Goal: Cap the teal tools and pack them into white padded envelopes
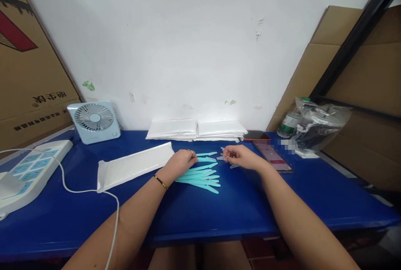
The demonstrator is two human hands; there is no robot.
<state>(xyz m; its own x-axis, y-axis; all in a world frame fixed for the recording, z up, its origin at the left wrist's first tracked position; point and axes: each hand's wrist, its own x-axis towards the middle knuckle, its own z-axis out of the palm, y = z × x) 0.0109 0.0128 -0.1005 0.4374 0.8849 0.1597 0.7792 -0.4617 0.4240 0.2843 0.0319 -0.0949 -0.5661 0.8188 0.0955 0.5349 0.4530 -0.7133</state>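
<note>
Several teal eyebrow razors (200, 175) lie fanned out on the blue table, their slim tips pointing right. My left hand (181, 164) is over their left ends, thumb and fingers pinched on a teal razor at the top of the fan. To the right, my right hand (240, 156) has its fingers curled together above a few small translucent plastic pieces (220, 158); whether one is in its fingertips is hidden. Left of my left hand lies a white padded mailer (134, 167), flat and slanted.
Two stacks of white mailers (172, 129) sit against the wall. A light blue fan (95, 122) and a power strip (40, 170) with a white cable stand left. At right are a phone (275, 157), another phone (257, 135), a bottle (288, 124) and a clear bag (322, 124).
</note>
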